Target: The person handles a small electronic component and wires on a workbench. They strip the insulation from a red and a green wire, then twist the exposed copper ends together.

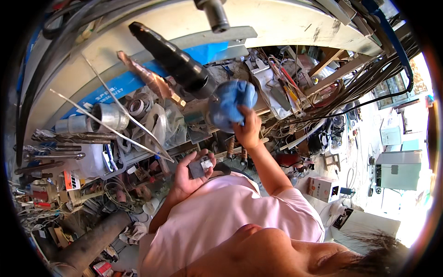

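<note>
A blurred, lumpy blue object (224,106) is gripped in my right hand (248,127), its fingers bent over its surface. The object is at the lower end of a large black stepped tool (170,60); whether they touch I cannot tell. My left hand (187,180), lower and to the left, has its fingers curled round a small flat grey piece (197,171) with a white square on it. A copper-coloured tool (147,74) lies left of the black one, and a metal cylinder (214,16) hangs above.
A cluttered bench holds metal couplings (108,117), drill bits (74,136), two pale rods (101,127) and hand tools (279,92). A dark cable bundle (364,92) runs along the right. Below are a carton (323,189), a thick pipe (92,242) and pale cabinets (397,171).
</note>
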### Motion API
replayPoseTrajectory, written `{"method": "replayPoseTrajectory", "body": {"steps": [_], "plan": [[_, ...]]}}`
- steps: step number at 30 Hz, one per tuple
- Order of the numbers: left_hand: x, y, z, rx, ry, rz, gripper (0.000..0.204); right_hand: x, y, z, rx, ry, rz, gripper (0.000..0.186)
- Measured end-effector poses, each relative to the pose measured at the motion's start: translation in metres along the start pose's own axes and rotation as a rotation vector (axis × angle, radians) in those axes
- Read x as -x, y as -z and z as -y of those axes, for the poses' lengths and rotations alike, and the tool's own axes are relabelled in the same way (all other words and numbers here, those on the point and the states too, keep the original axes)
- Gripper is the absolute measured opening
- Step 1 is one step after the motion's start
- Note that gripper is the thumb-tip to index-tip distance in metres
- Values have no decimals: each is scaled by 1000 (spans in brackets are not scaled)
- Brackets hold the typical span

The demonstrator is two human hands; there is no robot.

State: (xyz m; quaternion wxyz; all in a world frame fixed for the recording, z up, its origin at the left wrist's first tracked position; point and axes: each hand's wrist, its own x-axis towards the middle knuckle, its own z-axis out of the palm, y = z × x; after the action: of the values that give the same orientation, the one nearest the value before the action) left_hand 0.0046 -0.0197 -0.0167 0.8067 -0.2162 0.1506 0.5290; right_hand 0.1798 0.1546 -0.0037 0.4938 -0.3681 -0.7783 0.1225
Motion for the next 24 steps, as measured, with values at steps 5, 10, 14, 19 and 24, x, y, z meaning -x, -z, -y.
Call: {"method": "replayPoseTrajectory", "body": {"steps": [5, 10, 14, 19, 24], "plan": [[-15, -15, 0, -102, 98, 99, 36, 61, 10, -1, -393, 2, -93, 32], [-21, -25, 4, -172, 167, 126, 38, 72, 38, -1, -210, -180, -261, 25], [-20, -23, 7, -153, 195, 81, 36, 100, 81, -18, 221, 181, -196, 35], [-18, 0, -1, -166, 182, 13, 36, 141, 131, -22, 345, 50, -76, 35], [-12, 1, -5, -177, 158, -30, 34, 185, 122, -51, 458, -224, 171, 50]]}}
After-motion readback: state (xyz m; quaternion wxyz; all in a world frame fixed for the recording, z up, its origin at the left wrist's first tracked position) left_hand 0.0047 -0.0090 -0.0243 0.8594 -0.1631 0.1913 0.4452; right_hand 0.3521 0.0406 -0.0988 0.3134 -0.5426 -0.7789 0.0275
